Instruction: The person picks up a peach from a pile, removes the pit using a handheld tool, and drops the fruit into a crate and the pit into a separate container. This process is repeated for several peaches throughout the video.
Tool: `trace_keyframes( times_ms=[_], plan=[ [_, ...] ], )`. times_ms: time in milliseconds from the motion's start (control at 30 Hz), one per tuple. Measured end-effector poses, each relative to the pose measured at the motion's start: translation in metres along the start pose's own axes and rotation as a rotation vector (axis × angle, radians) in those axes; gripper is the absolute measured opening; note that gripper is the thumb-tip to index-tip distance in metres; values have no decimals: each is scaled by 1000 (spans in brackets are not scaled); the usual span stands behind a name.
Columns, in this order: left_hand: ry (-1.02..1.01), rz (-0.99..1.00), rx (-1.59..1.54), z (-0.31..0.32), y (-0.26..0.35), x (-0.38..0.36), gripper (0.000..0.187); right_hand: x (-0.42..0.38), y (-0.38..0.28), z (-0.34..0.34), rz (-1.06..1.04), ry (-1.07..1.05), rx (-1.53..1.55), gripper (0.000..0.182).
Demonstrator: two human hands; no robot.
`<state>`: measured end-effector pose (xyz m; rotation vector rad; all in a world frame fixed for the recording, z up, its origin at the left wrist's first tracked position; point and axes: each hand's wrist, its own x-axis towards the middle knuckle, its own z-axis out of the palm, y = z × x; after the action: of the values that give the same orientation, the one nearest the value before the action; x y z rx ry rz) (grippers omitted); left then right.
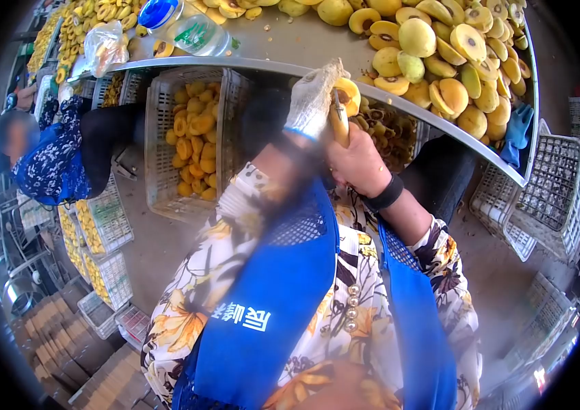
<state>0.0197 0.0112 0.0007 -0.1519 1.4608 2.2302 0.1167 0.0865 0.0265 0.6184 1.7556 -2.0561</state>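
Note:
My left hand [310,102], in a white knitted glove, is closed around a halved yellow peach [350,96] just past the table's near edge. In my bare right hand [361,160], the fingers wrap round the wooden handle of a pitting tool [339,123]. The tool's tip reaches the cut face of the peach; its exact shape is hard to make out. Beneath my hands, a crate of dark brown pits and scraps [389,133] is partly hidden. A heap of whole and halved peaches [467,68] lies on the metal table [269,41].
Left of my body stands a white crate [156,150] with orange peach halves. A water bottle [197,34] and plastic bag [105,48] lie on the table. Blue gloves [519,130] hang over its right corner, near stacked crates [553,184]. A co-worker [50,157] sits at the left.

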Motion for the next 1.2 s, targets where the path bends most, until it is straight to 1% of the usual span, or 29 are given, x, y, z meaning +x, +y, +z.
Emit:
trace_keyframes(
  times_ms=[67, 167, 200, 267, 300, 367, 400, 433, 467, 500, 533, 567, 600, 633, 700, 733, 767, 833, 867, 900, 967, 1000, 1033, 1100, 1133, 1167, 1200],
  plan=[
    [-30, -39, 156, 3, 1, -3, 31, -1, 4, -3, 54, -52, 109, 7],
    [-79, -122, 97, 4, 3, 0, 31, -3, 9, -13, 116, -302, 510, 6],
    [-93, -149, 78, 3, 3, 0, 31, 1, 13, -17, 131, -355, 574, 6],
    [-27, -176, -41, 6, 4, -1, 33, 12, 22, -23, 164, -461, 699, 7],
    [4, -184, -100, 7, 6, 0, 34, 15, 26, -24, 105, -524, 700, 8],
    [-88, -368, -334, -10, 13, 1, 38, 15, 32, -23, -5, -649, 703, 10],
    [153, -367, -440, -32, 11, 20, 41, 12, 32, -27, 3, -692, 766, 12],
    [-206, -341, -479, -68, 25, 23, 44, 10, 34, -34, 17, -628, 688, 12],
    [-118, -304, -348, -99, 40, 26, 49, 10, 36, -41, 28, -562, 609, 12],
    [27, -120, -265, -113, 54, 23, 47, 12, 36, -47, 31, -495, 530, 12],
    [316, 53, 229, -130, 65, 20, 42, 13, 35, -49, 94, -339, 193, 9],
    [429, 305, 576, -141, 70, 27, 42, 21, 54, -55, -140, -247, -266, 13],
    [468, 316, 1039, -154, 84, 32, 45, 30, 73, -61, -320, -66, -742, 19],
    [495, 316, 1500, -145, 104, 28, 49, 33, 84, -62, -466, 92, -1105, 24],
    [461, 726, 1656, -139, 111, 69, 54, 31, 61, -51, -391, 102, -914, 27],
    [427, 751, 1672, -116, 113, 83, 52, 25, 53, -45, -338, 102, -817, 29],
    [385, 773, 1686, -79, 116, 93, 51, 20, 49, -42, -364, 116, -785, 29],
    [212, 746, 1816, -15, 116, 108, 56, 15, 43, -45, -422, 165, -731, 28],
    [174, 862, 1916, -15, 100, 138, 59, 14, 46, -49, -483, 216, -776, 26],
    [135, 981, 2011, -16, 84, 169, 61, 10, 47, -55, -471, 254, -741, 26],
    [237, 1117, 2014, 2, 66, 191, 44, 1, 48, -66, -448, 332, -672, 24],
    [313, 1063, 1977, 5, 60, 199, 39, -5, 45, -68, -464, 381, -654, 23],
    [325, 1042, 1911, 5, 57, 205, 38, -9, 46, -72, -470, 404, -639, 23],
    [269, 997, 1915, 1, 58, 202, 37, -14, 47, -76, -492, 440, -605, 24],
    [119, 800, 1905, 19, 83, 163, 42, -19, 37, -75, -390, 446, -590, 30],
    [42, 919, 1779, 12, 84, 152, 52, -14, 34, -75, -415, 521, -547, 27],
    [-77, 649, 1708, 33, 106, 105, 63, -6, 30, -73, -440, 592, -500, 25]
  ],
)
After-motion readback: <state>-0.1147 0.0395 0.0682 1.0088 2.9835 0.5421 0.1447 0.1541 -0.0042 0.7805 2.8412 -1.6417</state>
